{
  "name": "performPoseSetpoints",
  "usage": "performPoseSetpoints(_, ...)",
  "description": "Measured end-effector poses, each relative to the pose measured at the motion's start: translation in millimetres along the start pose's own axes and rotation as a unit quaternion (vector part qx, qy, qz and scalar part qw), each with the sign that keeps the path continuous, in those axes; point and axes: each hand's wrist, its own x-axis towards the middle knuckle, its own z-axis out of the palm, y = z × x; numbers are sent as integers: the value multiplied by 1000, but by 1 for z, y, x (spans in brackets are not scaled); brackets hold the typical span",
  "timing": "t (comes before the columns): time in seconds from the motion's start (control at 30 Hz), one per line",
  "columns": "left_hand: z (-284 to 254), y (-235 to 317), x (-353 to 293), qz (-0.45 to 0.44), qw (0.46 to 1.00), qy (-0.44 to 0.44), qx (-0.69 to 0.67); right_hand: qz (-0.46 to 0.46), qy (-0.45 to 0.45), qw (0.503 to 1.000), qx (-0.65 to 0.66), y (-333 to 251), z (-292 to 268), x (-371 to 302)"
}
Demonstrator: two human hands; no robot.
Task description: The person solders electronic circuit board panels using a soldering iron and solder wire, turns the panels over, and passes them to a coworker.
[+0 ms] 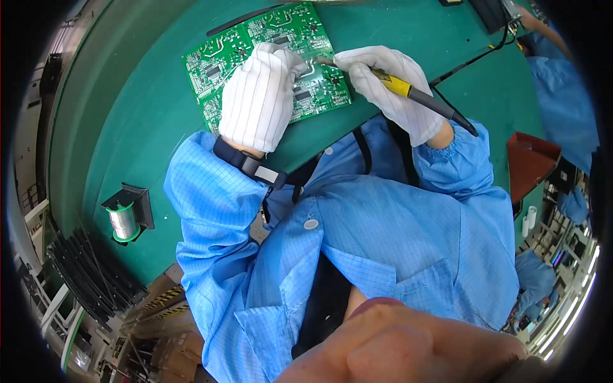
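Observation:
My left hand (257, 102), in a white striped glove, rests over a green circuit board panel (214, 54). Its fingers are curled in near the panel's middle, and what they pinch, if anything, is hidden. My right hand (397, 110), gloved alike, grips a soldering iron (399, 86) with a yellow and dark grey handle. The iron's tip end points left, down toward the board close to my left fingertips; whether it touches cannot be made out. Chips and small parts cover the panel, which lies flat on the green work surface.
A spool of solder wire (123, 222) sits in a black holder at the left. Black curved strips (96, 274) lie beyond it. A dark cable (472, 60) crosses the far right. A reddish-brown bin (530, 165) stands at the right edge, near another person's blue sleeve (565, 108).

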Motion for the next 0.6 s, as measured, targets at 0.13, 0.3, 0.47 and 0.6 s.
performPoseSetpoints(0.13, 0, 0, -1, 0, 1000, 2, 10, 57, -1, 997, 46, -1, 2, -1)
performPoseSetpoints(0.3, -2, 1, -1, -7, 999, 21, -34, 42, 4, 998, 45, -5, 3, -2)
performPoseSetpoints(0.47, -21, -2, -4, -3, 995, 80, -64, 147, 67, 971, 177, -10, -5, -6)
performPoseSetpoints(0.6, -38, -16, -15, -111, 984, 120, -65, 219, 197, 955, -26, -7, -51, 4)
